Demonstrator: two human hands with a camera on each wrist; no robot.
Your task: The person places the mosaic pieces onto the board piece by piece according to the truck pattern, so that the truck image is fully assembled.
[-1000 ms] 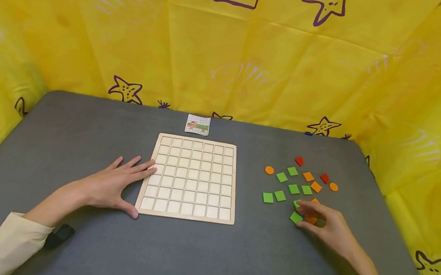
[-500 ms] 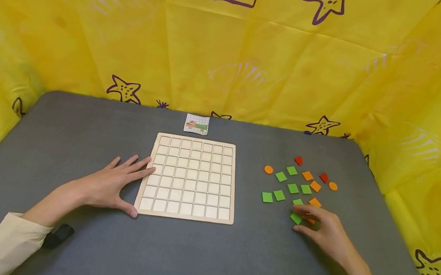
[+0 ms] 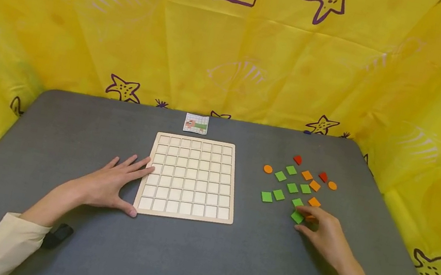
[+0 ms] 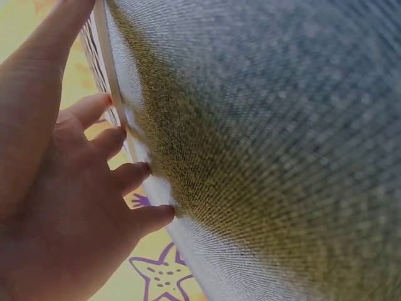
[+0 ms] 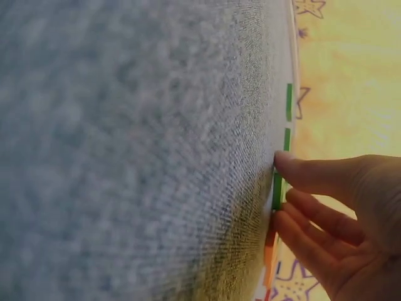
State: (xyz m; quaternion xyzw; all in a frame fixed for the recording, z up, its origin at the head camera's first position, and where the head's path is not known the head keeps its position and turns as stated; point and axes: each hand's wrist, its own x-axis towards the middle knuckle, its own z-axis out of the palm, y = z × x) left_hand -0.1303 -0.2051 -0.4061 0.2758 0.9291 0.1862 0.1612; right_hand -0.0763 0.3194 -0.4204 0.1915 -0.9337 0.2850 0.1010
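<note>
Your left hand (image 3: pixel 112 183) lies flat on the grey worktop (image 3: pixel 224 266), fingers relaxed and spread, touching the left edge of the wooden grid board (image 3: pixel 189 178) (thumb at its near corner). Your right hand (image 3: pixel 325 233) pinches a green square tile (image 3: pixel 297 217) at the near edge of the scattered tiles, well right of the board. Bare worktop lies between board and tiles.

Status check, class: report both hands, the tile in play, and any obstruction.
Left hand flat against wooden grid board. Right hand pinching green square tile off table. Board cells empty; path clear.
</note>
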